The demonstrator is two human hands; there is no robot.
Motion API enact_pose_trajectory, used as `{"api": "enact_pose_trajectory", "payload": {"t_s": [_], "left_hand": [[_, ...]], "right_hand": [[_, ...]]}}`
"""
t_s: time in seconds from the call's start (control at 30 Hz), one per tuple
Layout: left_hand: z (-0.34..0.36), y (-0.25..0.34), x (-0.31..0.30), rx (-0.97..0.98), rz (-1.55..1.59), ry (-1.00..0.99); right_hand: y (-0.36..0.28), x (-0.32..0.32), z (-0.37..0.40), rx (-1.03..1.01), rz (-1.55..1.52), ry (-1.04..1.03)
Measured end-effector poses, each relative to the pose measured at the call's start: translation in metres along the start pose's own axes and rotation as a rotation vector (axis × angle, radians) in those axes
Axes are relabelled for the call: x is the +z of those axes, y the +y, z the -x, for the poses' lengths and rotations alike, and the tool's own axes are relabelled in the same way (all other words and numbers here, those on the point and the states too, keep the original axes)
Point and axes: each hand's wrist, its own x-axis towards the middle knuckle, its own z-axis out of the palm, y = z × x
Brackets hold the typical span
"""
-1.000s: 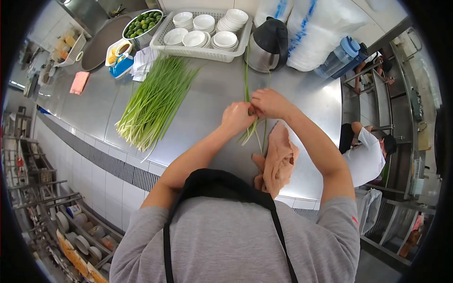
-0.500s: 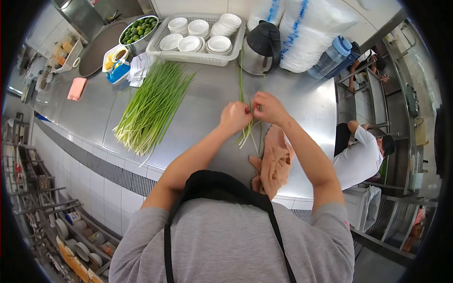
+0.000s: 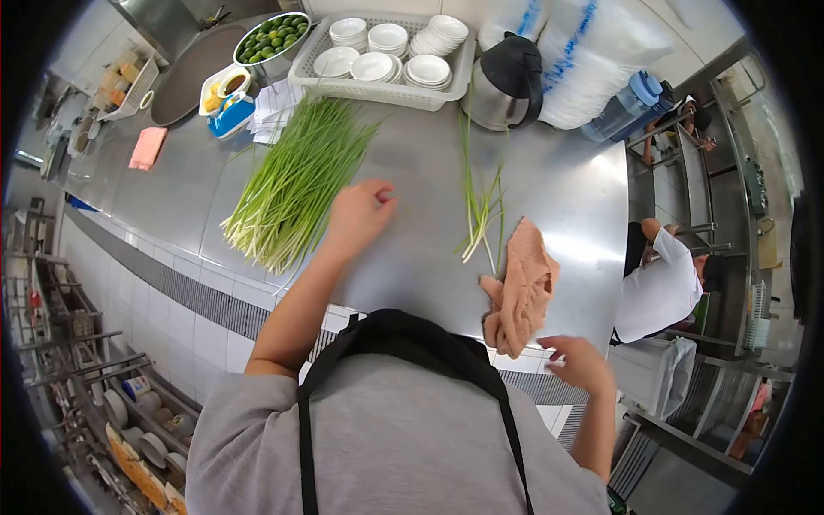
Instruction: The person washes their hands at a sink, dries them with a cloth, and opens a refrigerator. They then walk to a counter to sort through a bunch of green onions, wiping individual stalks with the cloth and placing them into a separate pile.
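Note:
A large bundle of green chives [image 3: 296,184] lies on the steel table, pale ends toward me. My left hand [image 3: 360,219] is just right of it, fingers loosely curled with a gap at the thumb and nothing visible in them. Several separate chive stalks [image 3: 481,206] lie in a small group further right, untouched by either hand. At the table's front edge a crumpled peach cloth [image 3: 524,287] rests near my right hand [image 3: 581,365]. That hand is beyond the edge, fingers apart, holding nothing I can see.
Behind the chives stand a basket of small white bowls [image 3: 382,93], a bowl of green limes [image 3: 273,43] and a steel jug [image 3: 505,86]. Water bottles [image 3: 622,112] and plastic-wrapped stacks [image 3: 571,77] are at back right. A person in white [image 3: 661,292] is beyond the table's right side.
My hands have parted from the small group of chives, which now lies on the table. The left went left toward the bundle; the right came back past the cloth to the front edge.

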Motion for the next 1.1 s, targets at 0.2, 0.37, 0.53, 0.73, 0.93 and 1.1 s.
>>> {"api": "enact_pose_trajectory", "payload": {"t_s": [0.2, 0.37, 0.53, 0.73, 0.93, 1.1], "left_hand": [[0.038, -0.011, -0.018, -0.061, 0.040, -0.228], [0.063, 0.028, 0.009, 0.070, 0.417, -0.700], [0.077, 0.080, 0.013, 0.338, 0.651, -0.800], [0.062, 0.111, -0.014, 0.389, 0.939, -0.537], [0.099, 0.132, 0.001, 0.663, 0.497, -0.728], [0.074, 0.074, -0.047, 1.021, -0.097, -0.497]], "right_hand": [[-0.030, 0.056, -0.084, -0.024, 0.116, 0.894], [-0.023, 0.071, -0.076, -0.081, -0.903, 1.093], [-0.119, 0.064, -0.064, -0.297, -1.348, 1.156], [-0.126, 0.098, -0.068, -0.893, -1.238, 1.049], [-0.185, 0.126, -0.094, -0.075, -1.096, 0.985], [-0.234, 0.101, -0.108, -0.093, -0.407, 0.850]]}}
